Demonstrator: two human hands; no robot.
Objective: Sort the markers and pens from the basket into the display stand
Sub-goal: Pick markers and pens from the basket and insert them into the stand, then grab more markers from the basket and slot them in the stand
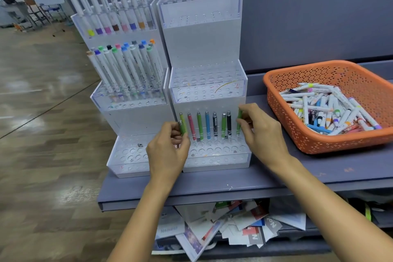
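Grey shelf [212, 185] against dark wall [297, 17], wood-look floor [42, 134] off left. Right end of the pen row [208, 125], bottom tier of right stand [204, 49]: right pen [239, 125], green, long axis near vertical, tip down at its hole; can't tell if seated. Clamped high on the barrel by right hand [261, 132], thumb and fingertips closed around it. Opposite end of the row: left pen [181, 128], also green, upright, pinched by left hand [168, 153] with curled fingers, just beside a standing lime pen [182, 117]. Lower end hidden behind the hand, so seated or not unclear. Between the two: pink, green, blue, black, green, black, all upright in the back holes. Key relation: both held pens parallel to the hole axis and right over the back row, so probably just a straight push down, no re-orienting. Free holes [212, 151] in front for later. Next pick well to the right: orange basket [319, 147], markers [327, 110] piled flat at all angles, nearer the right hand. Left stand [136, 121] touching or just beside, upper tiers stocked. Loose papers [223, 225] under the shelf.
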